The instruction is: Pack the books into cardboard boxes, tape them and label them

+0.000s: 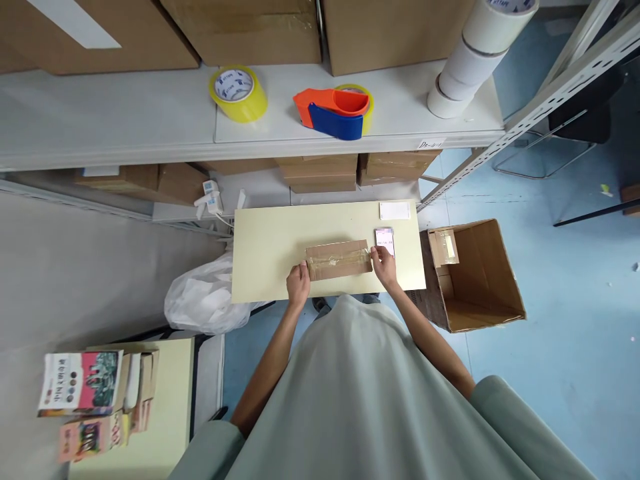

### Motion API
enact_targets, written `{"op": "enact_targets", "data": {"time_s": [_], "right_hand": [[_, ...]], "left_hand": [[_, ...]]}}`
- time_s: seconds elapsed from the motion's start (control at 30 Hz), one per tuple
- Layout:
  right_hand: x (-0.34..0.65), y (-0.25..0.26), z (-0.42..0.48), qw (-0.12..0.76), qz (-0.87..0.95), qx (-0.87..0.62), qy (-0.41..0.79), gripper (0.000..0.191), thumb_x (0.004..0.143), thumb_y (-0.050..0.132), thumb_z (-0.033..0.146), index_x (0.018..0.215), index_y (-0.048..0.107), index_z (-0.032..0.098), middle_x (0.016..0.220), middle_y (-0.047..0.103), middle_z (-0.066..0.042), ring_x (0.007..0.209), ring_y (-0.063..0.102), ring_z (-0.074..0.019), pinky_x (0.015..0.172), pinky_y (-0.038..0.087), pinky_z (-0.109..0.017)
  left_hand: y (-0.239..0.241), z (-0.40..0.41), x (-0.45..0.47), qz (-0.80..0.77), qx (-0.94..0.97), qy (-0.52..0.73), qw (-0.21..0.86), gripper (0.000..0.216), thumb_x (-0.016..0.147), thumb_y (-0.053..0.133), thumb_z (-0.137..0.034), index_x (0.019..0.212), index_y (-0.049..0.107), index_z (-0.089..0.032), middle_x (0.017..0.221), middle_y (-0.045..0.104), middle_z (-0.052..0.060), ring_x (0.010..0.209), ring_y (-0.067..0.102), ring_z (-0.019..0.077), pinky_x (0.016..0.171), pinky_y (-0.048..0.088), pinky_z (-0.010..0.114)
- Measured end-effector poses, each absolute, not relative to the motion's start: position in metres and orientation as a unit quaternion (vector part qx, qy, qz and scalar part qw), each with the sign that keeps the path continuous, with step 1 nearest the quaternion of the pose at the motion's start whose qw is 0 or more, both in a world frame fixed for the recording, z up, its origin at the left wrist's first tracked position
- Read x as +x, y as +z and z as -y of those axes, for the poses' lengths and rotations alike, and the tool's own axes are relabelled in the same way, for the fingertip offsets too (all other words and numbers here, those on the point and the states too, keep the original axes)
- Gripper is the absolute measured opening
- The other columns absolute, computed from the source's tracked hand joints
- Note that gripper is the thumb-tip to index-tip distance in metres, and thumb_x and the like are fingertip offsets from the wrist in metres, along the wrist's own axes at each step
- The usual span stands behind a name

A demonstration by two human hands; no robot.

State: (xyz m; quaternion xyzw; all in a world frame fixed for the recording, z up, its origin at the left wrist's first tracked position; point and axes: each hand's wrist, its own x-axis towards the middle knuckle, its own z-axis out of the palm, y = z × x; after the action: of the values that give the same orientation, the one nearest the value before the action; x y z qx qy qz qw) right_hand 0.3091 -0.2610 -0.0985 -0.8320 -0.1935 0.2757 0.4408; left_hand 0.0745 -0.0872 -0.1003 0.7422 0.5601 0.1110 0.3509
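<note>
A small, flat cardboard box (339,261) lies on the pale yellow table (267,233), with shiny clear tape running along its top. At the box's left end, my left hand (299,283) is closed, its fingers gripping the edge. My right hand (384,269) pinches at the opposite end, where the tape reaches the box's edge; whether it holds cardboard or only tape is hard to make out. Just beyond my right hand lies a phone (385,239) with a lit screen. A white card (395,211) sits near the table's far right corner.
An open carton (483,280) stands right of the table, a small box inside. The shelf ahead bears yellow tape (239,95), an orange and blue tape dispenser (334,112) and stacked white rolls (470,63). Left are a white plastic bag (205,297) and books (83,383).
</note>
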Motion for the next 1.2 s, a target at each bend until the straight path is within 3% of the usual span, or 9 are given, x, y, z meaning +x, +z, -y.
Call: {"op": "enact_targets", "data": {"time_s": [0.27, 0.43, 0.6, 0.7, 0.83, 0.93, 1.07, 1.2], "right_hand": [[0.28, -0.121, 0.243, 0.308, 0.278, -0.899, 0.142, 0.068, 0.11, 0.032, 0.073, 0.126, 0.065, 0.015, 0.122, 0.069, -0.021, 0.107, 0.071, -0.0328, 0.097, 0.055, -0.048], [0.282, -0.124, 0.252, 0.334, 0.287, -0.884, 0.157, 0.072, 0.107, 0.039, 0.077, 0.135, 0.063, 0.015, 0.123, 0.066, -0.019, 0.108, 0.068, -0.0316, 0.094, 0.057, -0.045], [0.286, -0.127, 0.269, 0.354, 0.275, -0.873, 0.193, 0.073, 0.115, 0.012, 0.062, 0.117, 0.072, 0.02, 0.108, 0.068, -0.014, 0.103, 0.068, -0.0286, 0.091, 0.056, -0.041], [0.277, -0.13, 0.271, 0.326, 0.269, -0.886, 0.189, 0.07, 0.115, 0.018, 0.065, 0.122, 0.072, 0.021, 0.123, 0.066, -0.016, 0.107, 0.068, -0.0286, 0.091, 0.057, -0.041], [0.267, -0.13, 0.269, 0.299, 0.273, -0.896, 0.181, 0.066, 0.112, 0.031, 0.071, 0.134, 0.067, 0.02, 0.135, 0.062, -0.018, 0.115, 0.068, -0.0305, 0.091, 0.058, -0.042], [0.269, -0.127, 0.268, 0.292, 0.281, -0.895, 0.185, 0.07, 0.108, 0.039, 0.076, 0.137, 0.066, 0.018, 0.13, 0.064, -0.019, 0.111, 0.069, -0.0321, 0.089, 0.059, -0.043], [0.275, -0.123, 0.268, 0.311, 0.291, -0.887, 0.178, 0.069, 0.114, 0.021, 0.066, 0.132, 0.07, 0.021, 0.12, 0.071, -0.016, 0.109, 0.071, -0.0307, 0.093, 0.058, -0.042], [0.276, -0.115, 0.269, 0.337, 0.297, -0.877, 0.172, 0.067, 0.115, 0.021, 0.06, 0.13, 0.073, 0.021, 0.123, 0.076, -0.017, 0.11, 0.074, -0.0306, 0.094, 0.059, -0.042]], "left_hand": [[-0.103, 0.093, 0.075, -0.534, 0.763, 0.116, 0.347, 0.052, 0.111, 0.035, -0.048, 0.08, 0.068, -0.023, 0.091, 0.072, 0.012, 0.097, 0.071, 0.0275, 0.091, 0.054, 0.036], [-0.104, 0.098, 0.072, -0.502, 0.773, 0.143, 0.361, 0.05, 0.111, 0.044, -0.055, 0.086, 0.073, -0.022, 0.087, 0.069, 0.01, 0.089, 0.068, 0.0246, 0.085, 0.053, 0.034], [-0.116, 0.097, 0.07, -0.521, 0.752, 0.141, 0.379, 0.057, 0.113, 0.039, -0.056, 0.08, 0.07, -0.022, 0.086, 0.068, 0.01, 0.089, 0.068, 0.0244, 0.087, 0.053, 0.034], [-0.124, 0.098, 0.068, -0.522, 0.748, 0.134, 0.387, 0.057, 0.114, 0.032, -0.053, 0.086, 0.071, -0.022, 0.093, 0.067, 0.012, 0.095, 0.069, 0.0264, 0.091, 0.053, 0.036], [-0.126, 0.098, 0.064, -0.491, 0.758, 0.128, 0.41, 0.049, 0.113, 0.036, -0.053, 0.105, 0.073, -0.022, 0.105, 0.067, 0.013, 0.104, 0.068, 0.0277, 0.093, 0.054, 0.037], [-0.124, 0.089, 0.061, -0.466, 0.765, 0.121, 0.428, 0.048, 0.111, 0.041, -0.055, 0.096, 0.072, -0.023, 0.098, 0.067, 0.011, 0.102, 0.067, 0.0272, 0.093, 0.055, 0.036], [-0.123, 0.074, 0.065, -0.456, 0.763, 0.119, 0.443, 0.053, 0.109, 0.044, -0.058, 0.075, 0.064, -0.024, 0.084, 0.065, 0.009, 0.091, 0.067, 0.0253, 0.087, 0.055, 0.033], [-0.122, 0.064, 0.069, -0.442, 0.76, 0.129, 0.458, 0.046, 0.106, 0.05, -0.055, 0.077, 0.066, -0.023, 0.086, 0.066, 0.009, 0.089, 0.069, 0.0253, 0.085, 0.058, 0.035]]}}
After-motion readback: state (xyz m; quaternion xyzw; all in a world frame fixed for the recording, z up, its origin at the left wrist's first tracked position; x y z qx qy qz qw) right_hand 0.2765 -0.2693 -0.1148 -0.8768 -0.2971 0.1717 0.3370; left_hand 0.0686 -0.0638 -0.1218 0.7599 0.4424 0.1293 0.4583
